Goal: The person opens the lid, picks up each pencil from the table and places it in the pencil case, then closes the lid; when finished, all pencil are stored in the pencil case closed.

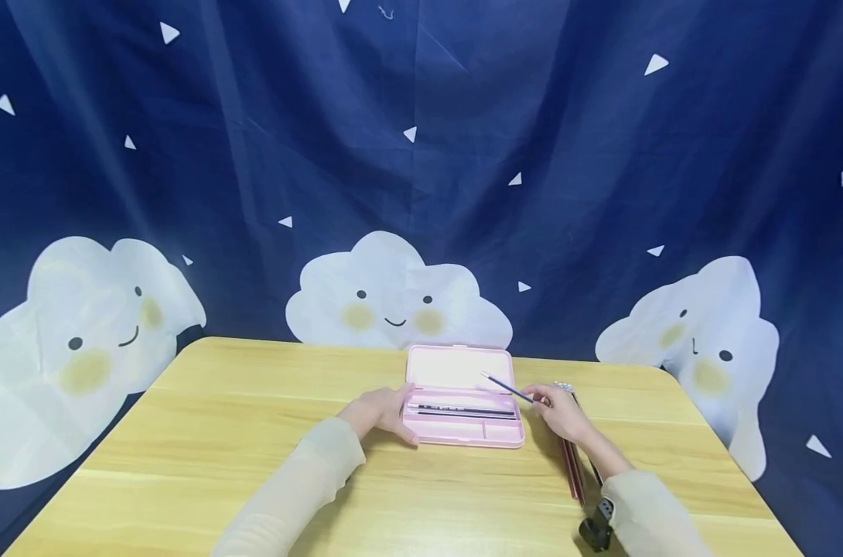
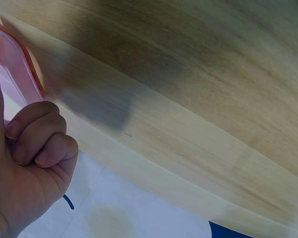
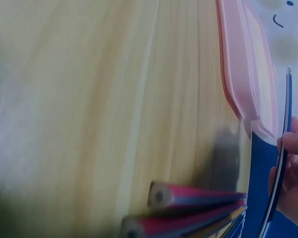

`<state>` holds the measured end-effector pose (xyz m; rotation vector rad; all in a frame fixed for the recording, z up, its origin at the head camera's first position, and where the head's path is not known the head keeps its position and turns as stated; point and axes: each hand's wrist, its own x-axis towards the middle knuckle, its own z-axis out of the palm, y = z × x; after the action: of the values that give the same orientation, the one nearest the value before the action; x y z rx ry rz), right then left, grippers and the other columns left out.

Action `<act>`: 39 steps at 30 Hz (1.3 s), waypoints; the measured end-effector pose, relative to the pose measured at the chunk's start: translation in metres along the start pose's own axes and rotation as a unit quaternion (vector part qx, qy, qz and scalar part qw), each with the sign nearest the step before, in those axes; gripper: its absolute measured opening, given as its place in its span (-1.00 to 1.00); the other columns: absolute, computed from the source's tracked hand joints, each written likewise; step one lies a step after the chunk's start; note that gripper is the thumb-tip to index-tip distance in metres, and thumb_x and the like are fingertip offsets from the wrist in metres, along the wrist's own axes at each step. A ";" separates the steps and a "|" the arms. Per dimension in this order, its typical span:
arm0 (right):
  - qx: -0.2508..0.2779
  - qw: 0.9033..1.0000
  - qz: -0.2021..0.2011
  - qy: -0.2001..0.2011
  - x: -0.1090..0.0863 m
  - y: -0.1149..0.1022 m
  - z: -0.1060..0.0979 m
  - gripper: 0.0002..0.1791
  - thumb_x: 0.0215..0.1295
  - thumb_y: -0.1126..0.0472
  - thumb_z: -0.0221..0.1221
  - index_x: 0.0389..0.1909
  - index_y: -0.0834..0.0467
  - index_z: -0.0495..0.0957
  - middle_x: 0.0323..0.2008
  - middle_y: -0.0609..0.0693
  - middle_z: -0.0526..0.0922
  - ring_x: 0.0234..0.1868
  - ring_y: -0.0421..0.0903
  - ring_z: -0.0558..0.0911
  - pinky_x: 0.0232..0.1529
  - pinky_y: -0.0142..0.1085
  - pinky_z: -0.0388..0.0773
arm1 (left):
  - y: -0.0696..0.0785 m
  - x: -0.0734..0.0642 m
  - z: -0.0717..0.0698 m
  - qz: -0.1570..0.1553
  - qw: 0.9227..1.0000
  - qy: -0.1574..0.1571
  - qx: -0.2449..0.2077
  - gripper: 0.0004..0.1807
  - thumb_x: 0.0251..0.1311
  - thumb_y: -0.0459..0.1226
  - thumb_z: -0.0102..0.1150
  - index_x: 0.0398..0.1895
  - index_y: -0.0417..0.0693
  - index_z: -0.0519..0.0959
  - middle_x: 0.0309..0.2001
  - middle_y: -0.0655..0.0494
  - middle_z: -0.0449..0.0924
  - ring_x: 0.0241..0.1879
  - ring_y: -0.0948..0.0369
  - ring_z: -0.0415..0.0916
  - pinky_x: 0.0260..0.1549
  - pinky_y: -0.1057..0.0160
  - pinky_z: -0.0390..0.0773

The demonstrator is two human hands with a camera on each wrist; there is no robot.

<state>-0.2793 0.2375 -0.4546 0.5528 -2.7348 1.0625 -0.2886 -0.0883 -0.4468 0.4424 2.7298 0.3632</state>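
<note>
A pink pencil case (image 1: pixel 463 444) lies opened on the table, its lid tipped back and dark pencils (image 1: pixel 463 410) lying in its long compartment. My left hand (image 1: pixel 381 410) holds the case's left end, thumb at the front corner and forefinger near the hinge. Three of its fingers (image 2: pixel 39 131) are curled in the left wrist view. My right hand (image 1: pixel 559 410), just right of the case, pinches a dark striped pencil (image 3: pixel 288 99). That pencil slants up and left, its far end over the lid.
Several red and dark pencils (image 1: pixel 571 468) lie in a bunch under my right wrist; their ends show close up in the right wrist view. A black device (image 1: pixel 597 527) sits at the right cuff. Behind the wooden table (image 1: pixel 254 433) hangs a blue curtain (image 1: pixel 324 139) with clouds.
</note>
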 end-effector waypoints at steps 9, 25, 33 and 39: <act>-0.001 1.000 -0.003 -0.010 0.011 -0.010 0.015 -0.78 0.08 0.49 0.10 -0.24 0.30 0.58 -0.47 0.10 0.51 -0.45 -0.17 0.41 -0.42 -0.36 0.39 | 0.001 -0.001 -0.004 0.000 1.000 0.001 0.004 0.20 -0.38 0.18 0.42 0.38 -0.05 0.06 0.15 -0.21 0.38 0.14 -0.04 0.35 0.08 0.05 0.38; -0.059 0.988 -0.135 -0.049 0.027 -0.037 0.055 -0.74 0.01 0.56 0.09 -0.32 0.25 0.63 -0.48 0.00 0.52 -0.38 -0.09 0.49 -0.26 -0.27 0.48 | 0.001 -0.005 0.001 0.001 1.000 0.004 -0.001 0.18 -0.40 0.15 0.45 0.35 -0.05 0.09 0.12 -0.21 0.41 0.10 -0.04 0.38 0.07 0.06 0.39; -0.102 0.986 -0.114 -0.064 0.034 -0.050 0.067 -0.72 0.05 0.53 0.09 -0.29 0.19 0.65 -0.47 -0.04 0.52 -0.33 -0.07 0.50 -0.22 -0.21 0.48 | 0.001 -0.003 -0.001 0.006 1.000 0.005 0.003 0.17 -0.39 0.17 0.44 0.36 -0.04 0.09 0.12 -0.20 0.41 0.10 -0.04 0.39 0.07 0.06 0.39; -0.123 0.983 -0.104 -0.085 0.037 -0.052 0.071 -0.73 0.07 0.50 0.13 -0.28 0.15 0.66 -0.41 -0.04 0.57 -0.31 -0.10 0.55 -0.29 -0.24 0.52 | 0.001 -0.002 0.000 0.006 1.000 0.007 0.007 0.15 -0.39 0.17 0.43 0.34 -0.02 0.11 0.11 -0.19 0.43 0.10 -0.04 0.39 0.05 0.05 0.41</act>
<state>-0.2940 0.1435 -0.4651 0.8999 -2.8150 0.6437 -0.2867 -0.0878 -0.4458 0.4633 2.7454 0.3517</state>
